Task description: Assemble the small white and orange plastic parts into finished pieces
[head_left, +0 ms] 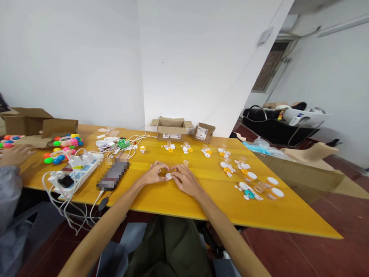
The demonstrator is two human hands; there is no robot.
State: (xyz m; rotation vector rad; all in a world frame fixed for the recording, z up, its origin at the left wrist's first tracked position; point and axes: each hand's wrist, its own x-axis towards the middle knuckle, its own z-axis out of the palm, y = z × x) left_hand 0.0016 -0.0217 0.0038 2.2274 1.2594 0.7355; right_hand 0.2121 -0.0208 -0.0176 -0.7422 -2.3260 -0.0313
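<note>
Centrally, the left hand (153, 174) and right hand (186, 180) meet fingertip to fingertip on the yellow table (200, 205). Both sets of curled fingers pinch a small white cap (168, 176), which lies flat between them, equally near each. Loose caps (252, 176) lie to the right.

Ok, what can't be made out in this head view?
Head view throughout:
The small white piece: largely covered by the left hand and right hand; its shape and their grip are too small to tell.
The phone: blurred, nothing readable.
The open cardboard box: its walls hide the contents.
The co-worker's hand: arm cut off by the left edge.
The small parts to the right: too small to identify.
</note>
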